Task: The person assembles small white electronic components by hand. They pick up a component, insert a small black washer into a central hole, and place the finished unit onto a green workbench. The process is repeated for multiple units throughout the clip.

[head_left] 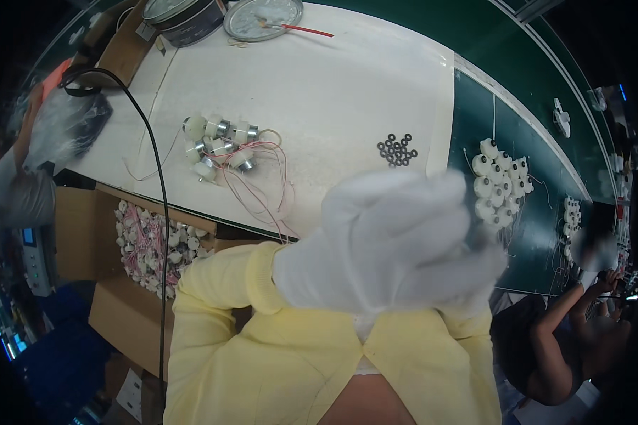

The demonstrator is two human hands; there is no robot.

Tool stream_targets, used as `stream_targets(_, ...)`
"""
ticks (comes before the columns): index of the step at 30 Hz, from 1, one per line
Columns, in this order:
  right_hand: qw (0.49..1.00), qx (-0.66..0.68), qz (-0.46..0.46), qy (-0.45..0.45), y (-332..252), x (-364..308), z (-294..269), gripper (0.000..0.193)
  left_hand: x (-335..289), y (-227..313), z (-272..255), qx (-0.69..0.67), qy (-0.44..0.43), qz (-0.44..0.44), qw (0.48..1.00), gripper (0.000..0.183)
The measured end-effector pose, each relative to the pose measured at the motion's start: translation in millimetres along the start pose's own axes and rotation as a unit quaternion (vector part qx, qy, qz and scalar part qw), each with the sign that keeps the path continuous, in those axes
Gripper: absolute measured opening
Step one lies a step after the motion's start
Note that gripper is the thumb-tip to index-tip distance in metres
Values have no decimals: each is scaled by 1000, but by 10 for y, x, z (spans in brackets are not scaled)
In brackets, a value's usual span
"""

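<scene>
Both my hands wear white gloves and come together in front of my chest, above the near edge of the white table. My left hand (368,244) reaches in from the left, its fingers bent and pressed together toward the right. Anything inside its grip is hidden. My right hand (478,273) overlaps with it, mostly covered and smeared by motion, so its fingers do not show clearly. Beyond the hands, a small cluster of black rings (397,150) lies on the table. To the left rests a group of small white-and-silver motors (220,146) with pink and red wires.
Rows of white motors with black rings (500,184) sit on the green surface at right. An open cardboard box (88,227) of motors stands at left. A black cable (159,156) hangs across. Behind are a lid with a brush (244,25) and a tub (188,25). People work on both sides.
</scene>
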State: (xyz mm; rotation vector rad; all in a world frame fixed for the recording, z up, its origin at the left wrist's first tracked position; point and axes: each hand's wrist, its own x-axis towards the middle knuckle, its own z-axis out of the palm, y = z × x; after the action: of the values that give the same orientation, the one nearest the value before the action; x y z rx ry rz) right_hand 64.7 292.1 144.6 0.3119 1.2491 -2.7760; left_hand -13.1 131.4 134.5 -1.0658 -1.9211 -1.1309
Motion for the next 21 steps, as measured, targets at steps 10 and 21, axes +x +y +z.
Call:
stream_targets(10,964,145,206,-84,-213,286,-406,73,-324,-1147,-923,455,-189,-132,860,24)
stream_targets(21,964,-91,249,-7,-471,80,-416,68,-374,-859,-495,302,-249,-142,909,30)
